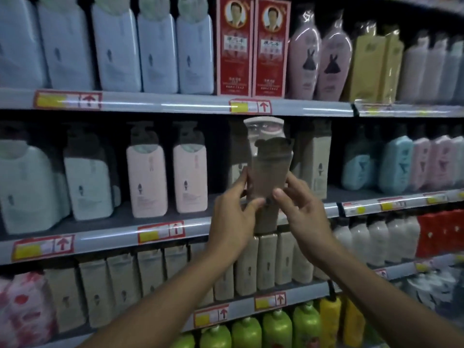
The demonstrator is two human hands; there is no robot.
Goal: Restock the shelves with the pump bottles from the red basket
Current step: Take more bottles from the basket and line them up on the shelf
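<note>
I hold a beige pump bottle [268, 172] with a dark cap in front of the middle shelf [113, 234], tilted slightly. My left hand [232, 217] grips its lower left side with thumb and fingers. My right hand [301, 209] pinches its lower right side. Behind it on the same shelf stand other beige bottles [313, 164] and a pale tag [265, 129]. The red basket is out of view.
Pink pump bottles [168, 179] and pale green ones [85, 182] stand left on the middle shelf, blue and pink bottles [401, 164] to the right. Red boxes [251, 46] sit above. Beige bottles [266, 262] and green bottles [276, 330] fill the lower shelves.
</note>
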